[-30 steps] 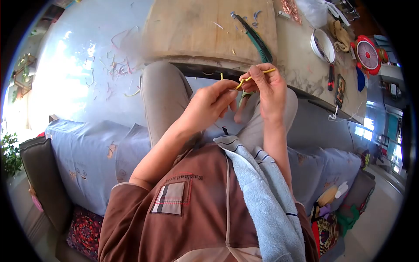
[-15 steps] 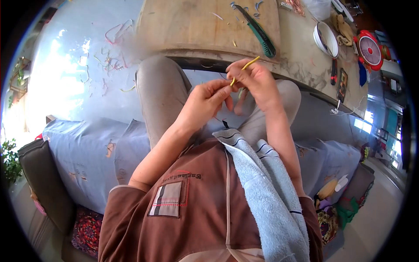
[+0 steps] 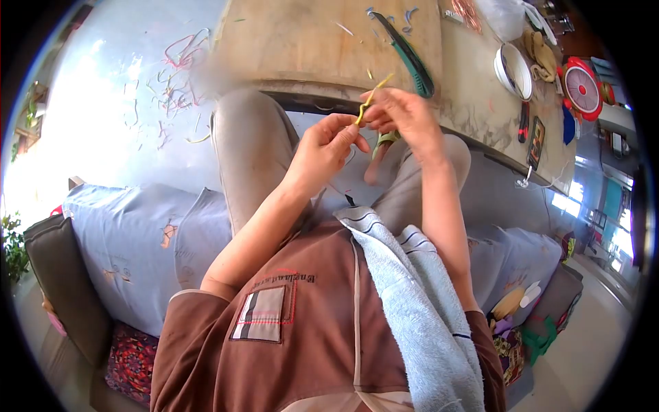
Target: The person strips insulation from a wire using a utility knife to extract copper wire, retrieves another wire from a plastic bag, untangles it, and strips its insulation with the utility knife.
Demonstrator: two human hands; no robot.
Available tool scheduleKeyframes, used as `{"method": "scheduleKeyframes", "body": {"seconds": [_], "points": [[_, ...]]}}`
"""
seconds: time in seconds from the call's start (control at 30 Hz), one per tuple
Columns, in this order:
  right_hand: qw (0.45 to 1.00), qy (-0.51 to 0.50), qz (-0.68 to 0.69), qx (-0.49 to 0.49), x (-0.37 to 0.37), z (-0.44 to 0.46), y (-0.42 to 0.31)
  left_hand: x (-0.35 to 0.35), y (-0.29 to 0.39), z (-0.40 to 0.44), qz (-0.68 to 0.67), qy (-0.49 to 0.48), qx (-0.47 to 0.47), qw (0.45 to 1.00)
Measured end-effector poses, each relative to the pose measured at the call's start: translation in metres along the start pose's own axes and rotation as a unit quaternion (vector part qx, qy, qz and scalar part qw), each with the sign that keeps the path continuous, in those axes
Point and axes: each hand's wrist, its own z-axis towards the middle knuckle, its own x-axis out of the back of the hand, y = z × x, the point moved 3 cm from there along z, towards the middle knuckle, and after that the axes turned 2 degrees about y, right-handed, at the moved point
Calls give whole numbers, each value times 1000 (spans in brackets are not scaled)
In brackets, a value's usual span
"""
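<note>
Between my hands, above my knees, is a thin yellow wire (image 3: 374,92), bent near its lower part with its upper end pointing up and right. My left hand (image 3: 322,150) pinches its lower end between thumb and forefinger. The fingers of my right hand (image 3: 410,125) are closed against the wire a little higher up; its thumb is partly hidden. On the wooden board beyond my hands lies a green utility knife (image 3: 412,63), its blade pointing away from me. A small yellow scrap (image 3: 370,74) rests on the board near its front edge.
The wooden board (image 3: 295,48) sits on a table. Copper strands (image 3: 467,14), a white bowl (image 3: 512,71) and a red round object (image 3: 582,88) are at the right. Coloured strips (image 3: 182,58) litter the floor at left. A blue towel (image 3: 405,295) hangs over my shirt.
The right hand has turned and shifted slightly right and down along the wire. The yellow wire now stands steeper, with more of it showing between the hands. The left hand stays nearly in place.
</note>
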Motion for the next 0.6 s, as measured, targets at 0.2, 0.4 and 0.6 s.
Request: {"method": "scheduleKeyframes", "body": {"seconds": [0.2, 0.4, 0.6], "points": [[800, 337, -437, 236, 56, 29, -23, 6, -15, 30, -97, 47, 41, 993], [727, 283, -550, 297, 59, 64, -7, 5, -23, 50, -244, 0, 60, 968], [806, 259, -473, 246, 61, 61, -25, -4, -7, 60, -275, 0, 83, 958]]}}
